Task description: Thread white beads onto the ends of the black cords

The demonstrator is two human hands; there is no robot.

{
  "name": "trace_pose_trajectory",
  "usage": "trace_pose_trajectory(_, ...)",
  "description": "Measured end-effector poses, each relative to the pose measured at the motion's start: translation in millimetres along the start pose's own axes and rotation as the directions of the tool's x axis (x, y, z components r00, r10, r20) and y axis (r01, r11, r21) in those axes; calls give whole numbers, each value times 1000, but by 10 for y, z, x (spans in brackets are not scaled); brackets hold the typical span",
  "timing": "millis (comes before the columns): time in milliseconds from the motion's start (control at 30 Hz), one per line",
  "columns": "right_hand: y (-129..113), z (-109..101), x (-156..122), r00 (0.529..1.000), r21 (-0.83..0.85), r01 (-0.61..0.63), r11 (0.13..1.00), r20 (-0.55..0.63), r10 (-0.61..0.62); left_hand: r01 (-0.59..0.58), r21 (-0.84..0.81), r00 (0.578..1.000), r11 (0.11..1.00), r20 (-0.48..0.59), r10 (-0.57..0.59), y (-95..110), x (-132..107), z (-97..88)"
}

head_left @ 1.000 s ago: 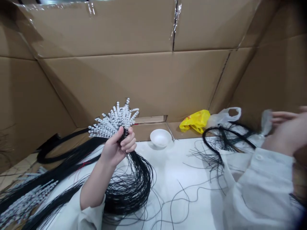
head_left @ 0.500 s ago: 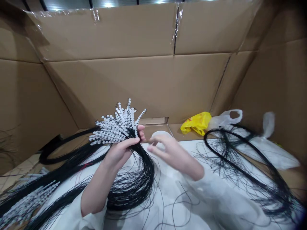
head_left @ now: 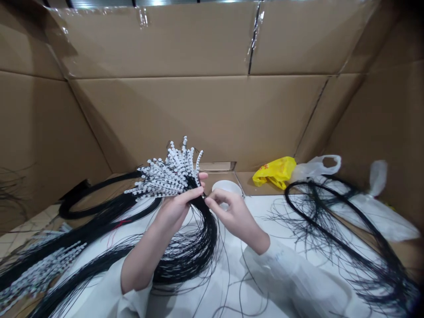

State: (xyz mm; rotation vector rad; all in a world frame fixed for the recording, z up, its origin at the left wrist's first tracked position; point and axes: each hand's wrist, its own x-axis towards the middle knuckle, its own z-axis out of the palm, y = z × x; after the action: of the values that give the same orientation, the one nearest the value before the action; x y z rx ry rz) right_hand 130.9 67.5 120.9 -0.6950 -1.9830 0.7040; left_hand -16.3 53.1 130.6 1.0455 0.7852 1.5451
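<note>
My left hand [head_left: 182, 204] is closed round a bundle of thin black cords [head_left: 207, 229], just below the rows of small white beads [head_left: 165, 172] strung on their ends. The beaded ends fan out up and to the left, while the cords curve down in a thick loop over the white table. Right beside it, my right hand [head_left: 230, 207] has thumb and forefinger pinched together at the edge of the bundle. What lies in that pinch is too small to make out. A white bowl [head_left: 228, 187] stands behind my right hand, partly covered by it.
More black cords with beaded ends [head_left: 49, 265] lie at the left. On the right are a loop of black cords [head_left: 344, 229], a yellow plastic bag [head_left: 275, 171] and a white plastic bag [head_left: 380, 214]. Cardboard walls [head_left: 192, 115] enclose the white table [head_left: 251, 282].
My right hand has moved left to the bundle, and its spread thumb and fingers have come together in a pinch. The left hand keeps its hold on the cords.
</note>
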Motion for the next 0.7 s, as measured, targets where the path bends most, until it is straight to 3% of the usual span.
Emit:
trace_pose_trajectory(133,25,27,-11,1000,14,3,1000,22,-4,85,-97,996,992,16,-84,-40,19,13)
trace_pose_trajectory(267,83,99,-23,987,86,-63,994,150,49,181,-203,984,962,37,-177,-34,31,48)
trace_pose_trajectory(467,175,118,42,894,265,-270,926,427,138,200,-266,976,943,134,-169,-1,75,88)
trace_pose_trajectory(633,199,120,32,853,314,-396,863,474,219,289,-308,946,907,-53,-319,-34,62,59)
trace_pose_trajectory(700,208,123,22,843,345,-430,834,484,234,309,-286,936,907,-75,-343,-54,57,34)
